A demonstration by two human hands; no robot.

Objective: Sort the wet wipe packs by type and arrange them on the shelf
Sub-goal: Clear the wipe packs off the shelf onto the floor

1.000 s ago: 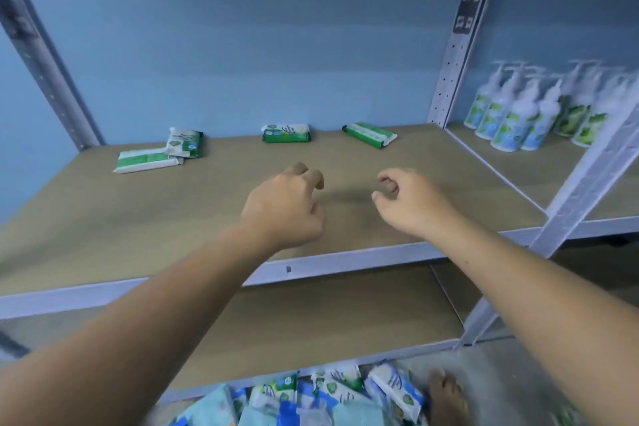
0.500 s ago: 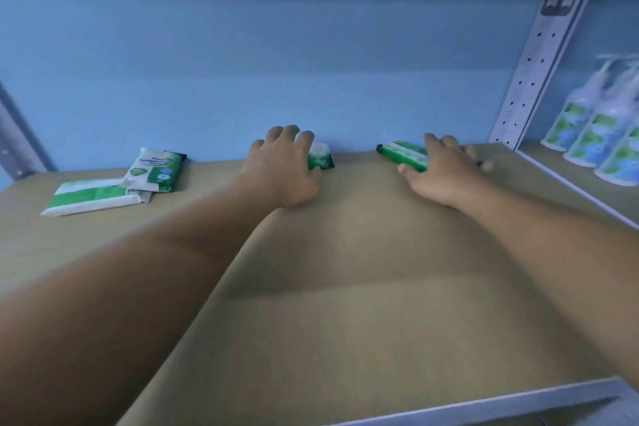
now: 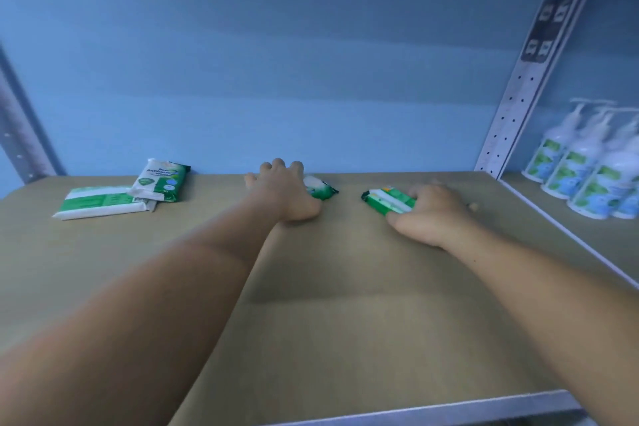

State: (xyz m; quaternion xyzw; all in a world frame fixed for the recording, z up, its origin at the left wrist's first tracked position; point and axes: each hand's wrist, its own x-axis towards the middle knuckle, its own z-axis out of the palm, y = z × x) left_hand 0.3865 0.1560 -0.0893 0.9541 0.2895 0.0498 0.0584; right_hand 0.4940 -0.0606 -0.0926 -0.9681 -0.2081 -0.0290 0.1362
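While both arms stretch deep along the wooden shelf board point(image 3: 311, 304), each hand has a wet wipe pack at the back, centre of frame. The left hand point(image 3: 287, 194) lies over a small green pack point(image 3: 321, 188), fingers bent down over it, thumb splayed left; only the pack's right end pokes out. The right hand point(image 3: 428, 214) pinches a long green pack point(image 3: 385, 199), thumb on the near edge, fingers curled over the far side. Its long axis runs leftward out of the grip, towards the other hand. At left of frame a flat white-and-green pack point(image 3: 100, 201) props an antibacterial wipes pack point(image 3: 160, 180), nearer the left hand, I'd say.
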